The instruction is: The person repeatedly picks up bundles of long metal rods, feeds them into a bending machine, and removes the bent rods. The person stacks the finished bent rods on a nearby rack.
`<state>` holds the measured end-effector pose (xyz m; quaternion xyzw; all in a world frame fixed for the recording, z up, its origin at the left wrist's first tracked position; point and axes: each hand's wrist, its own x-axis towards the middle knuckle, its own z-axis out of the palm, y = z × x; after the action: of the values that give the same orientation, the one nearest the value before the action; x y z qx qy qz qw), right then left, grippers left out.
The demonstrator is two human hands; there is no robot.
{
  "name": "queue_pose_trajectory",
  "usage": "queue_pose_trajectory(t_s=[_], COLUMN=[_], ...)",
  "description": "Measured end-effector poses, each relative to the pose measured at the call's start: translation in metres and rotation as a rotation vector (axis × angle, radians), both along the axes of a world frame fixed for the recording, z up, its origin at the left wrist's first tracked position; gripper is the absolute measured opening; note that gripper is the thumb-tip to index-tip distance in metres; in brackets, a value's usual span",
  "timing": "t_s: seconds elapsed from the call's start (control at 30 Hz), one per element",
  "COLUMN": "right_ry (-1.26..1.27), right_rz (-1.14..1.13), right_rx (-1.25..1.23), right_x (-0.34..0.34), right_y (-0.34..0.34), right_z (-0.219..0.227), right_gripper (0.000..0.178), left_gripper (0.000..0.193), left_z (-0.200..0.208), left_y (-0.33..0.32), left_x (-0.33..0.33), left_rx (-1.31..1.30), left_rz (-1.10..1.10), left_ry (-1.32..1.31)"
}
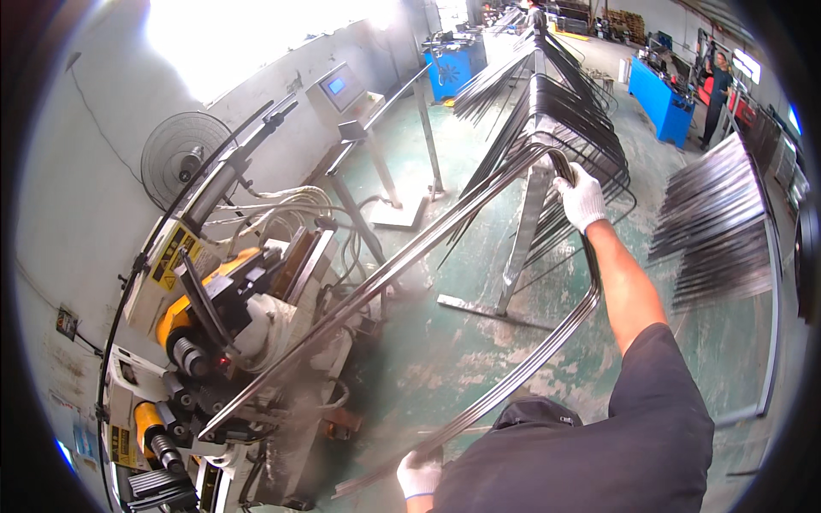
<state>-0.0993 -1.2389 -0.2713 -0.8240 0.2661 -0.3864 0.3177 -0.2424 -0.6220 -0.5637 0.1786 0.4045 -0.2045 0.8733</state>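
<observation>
A bundle of several long, thin bent metal bars [528, 374] stretches across the middle of the view. One arm of it slants down left over the bending machine; the other drops on the right and turns toward me. My right hand [580, 195], in a white knit glove, closes round the bundle at its upper bend, just in front of the rack of dark bent bars. Low in the view, my left hand [419, 474], also gloved, grips the bundle near its lower end. My body partly hides that hand.
A bending machine [248, 316] with orange parts and hoses stands left, before a wall fan [184, 158]. A control panel [342, 90] stands behind it. Ahead, a metal stand [523, 235] carries stacked bent bars [573, 120]. More bars [718, 205] hang right, and a person [718, 94] stands far right.
</observation>
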Motion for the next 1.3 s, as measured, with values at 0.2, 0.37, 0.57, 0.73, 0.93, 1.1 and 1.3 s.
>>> queue_pose_trajectory(t_s=[0.2,0.37,0.57,0.73,0.93,1.1,1.3], right_ry=[0.37,0.413,0.664,0.309,0.603,0.913,0.78], right_rz=[-0.124,-0.223,-0.336,-0.375,-0.291,0.709,1.179], right_rx=[-0.242,-0.544,-0.528,-0.706,-0.425,-0.104,-0.175], right_x=[0.079,0.146,0.207,0.182,0.037,-0.076,-0.056], right_y=[-0.192,-0.284,-0.329,-0.306,-0.128,0.125,0.376], right_z=[-0.056,-0.074,-0.014,-0.043,-0.274,-0.405,-0.391], right_gripper=[0.025,0.028,0.035,0.048,0.058,0.027,0.021], left_gripper=[0.03,0.032,0.03,0.029,0.027,0.028,0.037], left_z=[0.054,0.095,0.069,0.045,0.024,0.005,0.031], left_y=[-0.173,-0.229,-0.201,-0.151,-0.098,-0.051,0.06], left_x=[0.036,0.065,0.042,-0.041,-0.173,-0.269,-0.434], left_rx=[0.278,0.591,0.76,0.892,0.782,1.027,1.356], left_rz=[-0.241,-0.41,-0.225,-0.103,0.229,0.303,0.192], left_ry=[-0.185,-0.393,-0.158,-0.02,0.076,0.094,0.343])
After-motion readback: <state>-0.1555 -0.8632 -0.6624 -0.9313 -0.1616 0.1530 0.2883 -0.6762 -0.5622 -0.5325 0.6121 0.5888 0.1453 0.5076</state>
